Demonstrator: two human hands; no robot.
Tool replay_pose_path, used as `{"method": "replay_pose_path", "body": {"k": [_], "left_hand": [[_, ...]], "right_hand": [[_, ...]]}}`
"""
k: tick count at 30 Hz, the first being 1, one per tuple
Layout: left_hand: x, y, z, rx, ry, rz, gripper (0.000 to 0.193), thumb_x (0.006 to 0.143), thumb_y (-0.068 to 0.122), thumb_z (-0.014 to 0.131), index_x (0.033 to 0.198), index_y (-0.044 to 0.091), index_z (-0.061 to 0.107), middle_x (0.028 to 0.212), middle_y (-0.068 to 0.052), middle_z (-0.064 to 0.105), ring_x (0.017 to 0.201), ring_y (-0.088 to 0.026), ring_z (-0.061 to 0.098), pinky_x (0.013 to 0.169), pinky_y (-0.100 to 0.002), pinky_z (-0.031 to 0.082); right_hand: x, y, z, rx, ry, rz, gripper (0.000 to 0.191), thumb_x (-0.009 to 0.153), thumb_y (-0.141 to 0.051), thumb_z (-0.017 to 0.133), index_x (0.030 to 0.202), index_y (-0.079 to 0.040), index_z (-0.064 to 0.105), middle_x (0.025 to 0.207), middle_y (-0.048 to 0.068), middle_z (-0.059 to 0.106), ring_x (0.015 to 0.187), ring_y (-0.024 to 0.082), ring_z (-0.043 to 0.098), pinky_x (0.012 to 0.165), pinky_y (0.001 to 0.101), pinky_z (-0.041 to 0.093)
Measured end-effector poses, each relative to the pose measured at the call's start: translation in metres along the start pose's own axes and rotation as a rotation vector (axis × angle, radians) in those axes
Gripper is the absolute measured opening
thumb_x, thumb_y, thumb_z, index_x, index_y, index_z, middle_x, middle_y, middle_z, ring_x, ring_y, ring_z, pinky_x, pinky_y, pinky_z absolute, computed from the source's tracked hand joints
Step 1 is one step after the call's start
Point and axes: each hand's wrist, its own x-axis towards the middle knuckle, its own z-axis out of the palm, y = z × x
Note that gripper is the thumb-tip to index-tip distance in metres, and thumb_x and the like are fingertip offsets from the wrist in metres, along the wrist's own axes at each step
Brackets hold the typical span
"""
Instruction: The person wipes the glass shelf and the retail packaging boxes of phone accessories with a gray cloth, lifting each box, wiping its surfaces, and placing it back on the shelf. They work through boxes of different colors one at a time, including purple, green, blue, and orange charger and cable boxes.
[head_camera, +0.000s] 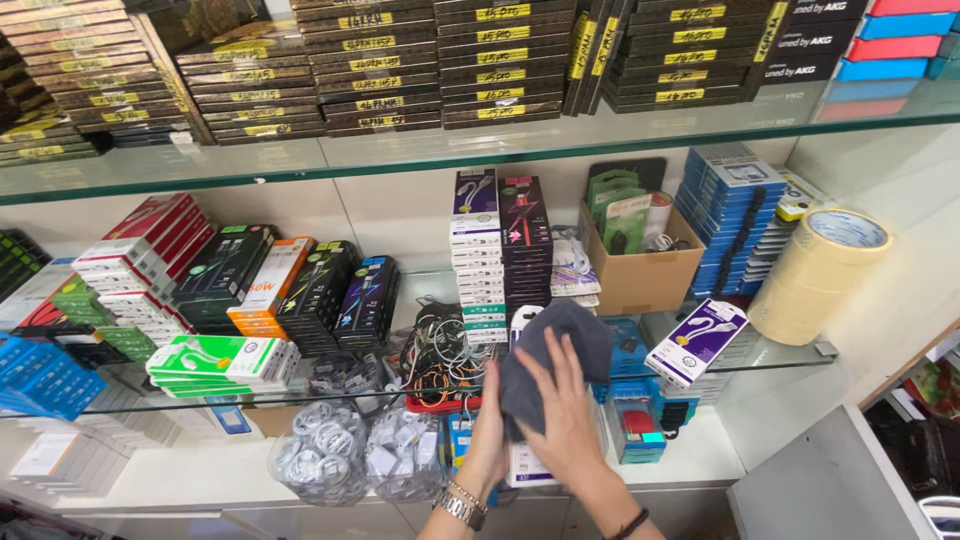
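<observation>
Both my hands are on a dark grey cloth (556, 352) held over the front of a glass shelf (780, 352). My right hand (562, 412) lies spread across the cloth's lower part. My left hand (489, 432), with a metal bracelet at the wrist, grips the cloth's left edge from below. Behind the cloth stands a white packaged item (522, 322), partly hidden, and beside it a tangle of cables (440, 358) lies on the shelf.
Stacks of boxed cables (498, 250) and a cardboard box (640, 268) crowd the shelf. A white and purple box (697, 340) sits to the right, with tape rolls (818, 275) beyond. Bags of coiled cables (330, 452) lie below. Dark flat boxes (370, 65) fill the top shelf.
</observation>
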Motion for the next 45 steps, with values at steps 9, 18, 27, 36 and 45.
{"method": "replay_pose_path", "body": {"k": [9, 18, 27, 36, 45], "left_hand": [[-0.037, 0.021, -0.008, 1.085, -0.015, 0.647, 0.042, 0.094, 0.016, 0.068, 0.132, 0.001, 0.06, 0.122, -0.015, 0.068, 0.106, -0.022, 0.066, 0.092, -0.035, 0.053], [-0.054, 0.043, 0.012, 1.225, 0.083, 0.955, 0.035, 0.091, 0.016, 0.071, 0.122, 0.001, 0.069, 0.154, -0.022, 0.033, 0.14, -0.037, 0.034, 0.113, -0.048, 0.029], [-0.008, 0.08, 0.006, 0.603, 0.13, 0.655, 0.039, 0.101, 0.022, 0.058, 0.133, 0.001, 0.055, 0.138, -0.017, 0.055, 0.123, -0.023, 0.054, 0.105, -0.033, 0.044], [-0.009, 0.098, 0.01, 0.892, 0.386, 0.911, 0.033, 0.109, 0.028, 0.043, 0.12, -0.002, 0.052, 0.114, -0.021, 0.06, 0.109, -0.031, 0.058, 0.099, -0.039, 0.043], [0.146, 0.218, 0.077, 1.302, 0.424, 0.561, 0.058, 0.098, 0.036, 0.05, 0.151, 0.013, 0.046, 0.145, -0.02, 0.053, 0.134, -0.037, 0.047, 0.109, -0.042, 0.035]], "right_hand": [[0.049, 0.022, 0.006, 0.79, 0.144, 0.531, 0.044, 0.093, -0.009, 0.065, 0.136, -0.008, 0.056, 0.127, 0.006, 0.066, 0.116, 0.018, 0.061, 0.097, 0.0318, 0.047], [0.044, 0.046, 0.052, 1.281, 0.339, 0.785, 0.041, 0.095, -0.01, 0.063, 0.135, 0.001, 0.058, 0.121, 0.008, 0.067, 0.107, 0.019, 0.064, 0.088, 0.0327, 0.053], [-0.007, 0.019, 0.095, 0.811, 0.212, 0.613, 0.046, 0.088, -0.007, 0.072, 0.131, -0.001, 0.057, 0.115, 0.008, 0.068, 0.101, 0.015, 0.065, 0.088, 0.0297, 0.052], [-0.022, 0.0, 0.079, 0.646, 0.099, 0.401, 0.062, 0.078, -0.004, 0.078, 0.134, -0.001, 0.051, 0.12, 0.011, 0.069, 0.11, 0.016, 0.065, 0.095, 0.03, 0.05], [-0.041, 0.053, 0.079, 0.664, 0.212, 0.658, 0.055, 0.08, -0.004, 0.077, 0.131, 0.001, 0.056, 0.113, 0.012, 0.073, 0.1, 0.017, 0.07, 0.087, 0.0302, 0.055]]}}
